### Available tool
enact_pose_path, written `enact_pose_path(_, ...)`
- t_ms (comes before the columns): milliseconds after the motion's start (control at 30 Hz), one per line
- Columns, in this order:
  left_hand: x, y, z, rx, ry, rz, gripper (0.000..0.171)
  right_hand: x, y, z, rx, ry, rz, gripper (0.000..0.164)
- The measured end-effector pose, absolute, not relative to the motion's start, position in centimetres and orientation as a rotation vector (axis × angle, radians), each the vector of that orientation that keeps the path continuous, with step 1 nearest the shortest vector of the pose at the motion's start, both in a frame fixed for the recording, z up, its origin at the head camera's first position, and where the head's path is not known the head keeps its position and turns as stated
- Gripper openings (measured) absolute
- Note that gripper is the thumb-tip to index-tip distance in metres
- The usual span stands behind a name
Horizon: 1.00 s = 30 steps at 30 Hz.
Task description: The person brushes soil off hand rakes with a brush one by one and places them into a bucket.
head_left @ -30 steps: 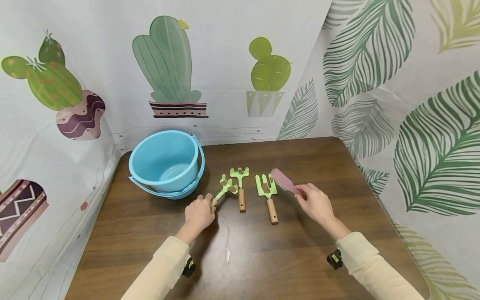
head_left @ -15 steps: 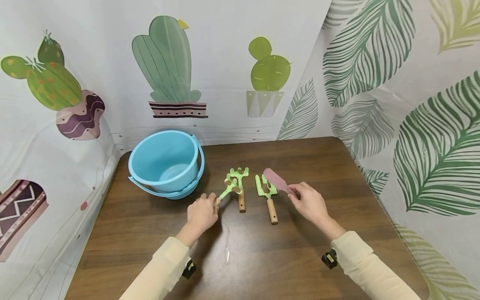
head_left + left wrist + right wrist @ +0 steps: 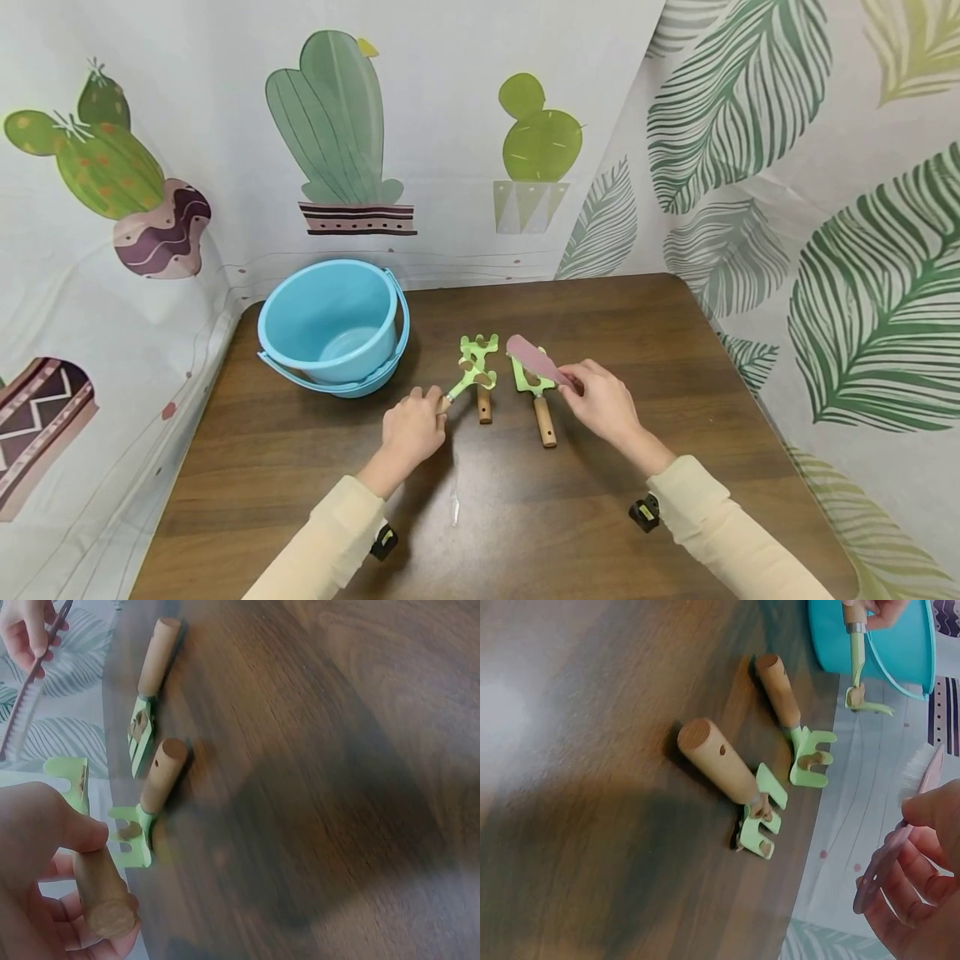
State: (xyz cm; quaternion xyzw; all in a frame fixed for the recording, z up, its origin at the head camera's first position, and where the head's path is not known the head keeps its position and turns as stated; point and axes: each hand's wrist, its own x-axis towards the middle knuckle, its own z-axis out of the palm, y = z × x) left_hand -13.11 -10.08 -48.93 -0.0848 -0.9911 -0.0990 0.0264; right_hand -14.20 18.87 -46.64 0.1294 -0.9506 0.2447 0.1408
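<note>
My left hand [image 3: 414, 427] grips the wooden handle [image 3: 103, 892] of a small green garden rake [image 3: 476, 375], its head raised above the table and smudged with brown. In my right hand [image 3: 600, 402] is a pink brush [image 3: 537, 358] with white bristles [image 3: 916, 771], pinched by its handle. The brush head hangs over a green garden fork [image 3: 544, 421] lying on the table, partly covering its tines in the head view. A second green rake [image 3: 810, 759] lies beside the fork, under the held rake's head. Brown patches mark both lying tools.
A light blue bucket [image 3: 330, 325] with its handle down stands at the table's back left; its inside shows nothing. The brown wooden table [image 3: 525, 517] meets patterned cloth [image 3: 450, 150] behind and at the sides. A glossy streak [image 3: 455, 508] lies near the front.
The pink brush has moved left in my right hand, from the fork's right side to over its tines. My left hand has shifted the held rake slightly right, over the lying rake.
</note>
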Motion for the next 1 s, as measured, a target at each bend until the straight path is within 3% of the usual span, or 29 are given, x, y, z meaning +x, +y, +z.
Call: enact_pose_path(1000, -12.2, -7.8, -48.4, -0.309, -3.043, -0.365, 0.020, -14.4, 13.7, -45.8, 0.527, -2.768, 0.591, 0.021)
